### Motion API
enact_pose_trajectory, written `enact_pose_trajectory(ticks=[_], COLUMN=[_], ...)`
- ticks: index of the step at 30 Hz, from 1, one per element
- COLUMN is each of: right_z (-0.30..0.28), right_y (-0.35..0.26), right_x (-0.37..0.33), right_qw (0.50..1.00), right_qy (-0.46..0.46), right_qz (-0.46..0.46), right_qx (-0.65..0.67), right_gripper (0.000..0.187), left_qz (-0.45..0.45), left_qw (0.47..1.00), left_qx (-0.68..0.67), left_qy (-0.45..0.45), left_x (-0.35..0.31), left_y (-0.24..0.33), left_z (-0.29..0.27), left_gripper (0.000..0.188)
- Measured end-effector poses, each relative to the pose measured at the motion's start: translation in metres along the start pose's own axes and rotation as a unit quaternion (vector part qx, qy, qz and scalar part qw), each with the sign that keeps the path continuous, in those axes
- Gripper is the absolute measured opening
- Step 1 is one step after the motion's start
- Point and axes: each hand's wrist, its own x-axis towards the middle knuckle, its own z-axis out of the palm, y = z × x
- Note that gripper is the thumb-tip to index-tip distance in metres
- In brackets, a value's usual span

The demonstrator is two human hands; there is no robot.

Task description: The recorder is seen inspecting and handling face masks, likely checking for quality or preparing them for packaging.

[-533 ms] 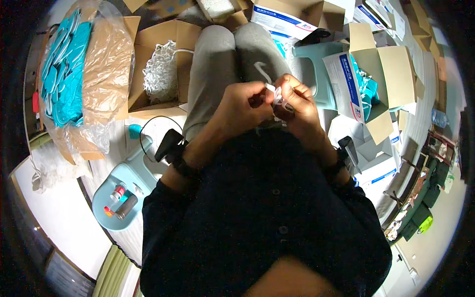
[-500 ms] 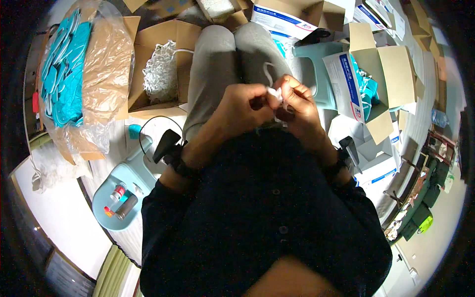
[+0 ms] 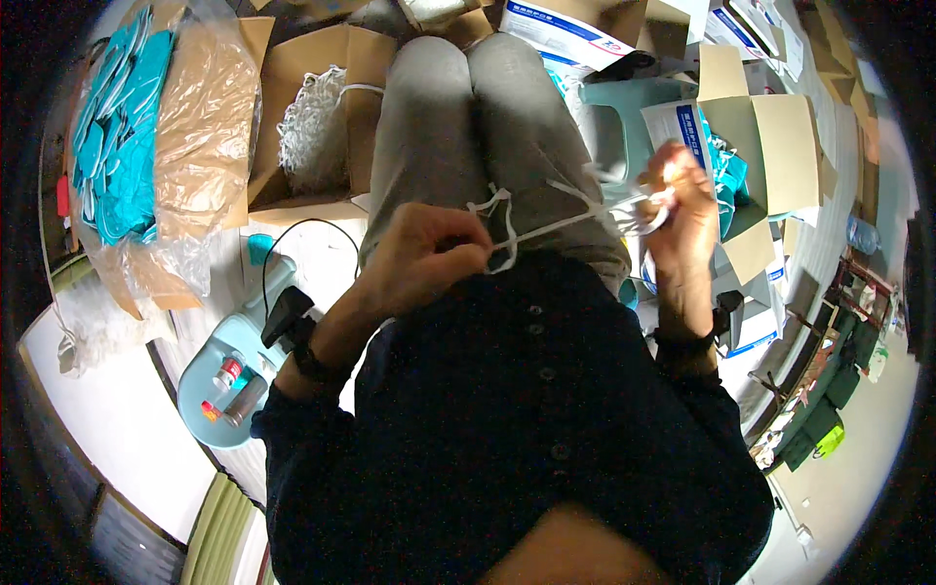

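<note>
A thin white cord (image 3: 558,225) is stretched in a straight line above my lap between my two hands. My left hand (image 3: 434,249) is closed on its one end, with a loose loop of the cord standing up beside the fingers. To the right, my right hand (image 3: 680,210) is raised and grips the other end together with more bunched white cord; its fingertips are smeared by motion. Under the cord are my grey trouser legs (image 3: 531,117). Past my left knee, a cardboard box (image 3: 366,127) holds a tangled heap of white cords (image 3: 312,136).
At far left, teal fabric pieces with white edges (image 3: 122,146) lie on a plastic-lined carton (image 3: 210,127). A light blue stool (image 3: 200,375) carries a bottle (image 3: 229,370). On the right, an open white-and-blue carton (image 3: 673,127) holds teal pieces (image 3: 726,180), near another stool (image 3: 600,127).
My hands, together over my lap before, have moved apart: the left to the left and slightly down, the right to the right. The cord between them is now drawn out straight.
</note>
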Motion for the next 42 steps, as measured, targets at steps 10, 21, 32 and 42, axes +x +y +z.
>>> enact_pose_trajectory(ticks=[10,21,32,42], right_z=[-0.015,0.005,0.045,0.043], right_y=[0.027,0.025,0.081,0.062], right_x=[0.012,-0.009,-0.022,-0.026], right_qw=[0.841,0.813,0.923,0.848], right_qy=[-0.241,-0.241,-0.275,-0.408], right_qz=[-0.188,-0.110,0.201,0.007], right_qx=[-0.446,-0.519,-0.177,-0.340], right_gripper=[0.012,0.010,0.029,0.026], left_qz=[-0.019,0.053,0.160,0.110], left_qw=[0.946,0.885,0.900,0.956], left_qx=[-0.321,0.445,0.356,0.206], left_qy=[-0.036,0.121,0.193,0.176], left_x=[0.023,0.064,0.013,0.007], left_y=[-0.042,-0.056,-0.033,-0.021], left_z=[-0.019,0.006,0.021,0.013], left_gripper=[0.021,0.028,0.016,0.030])
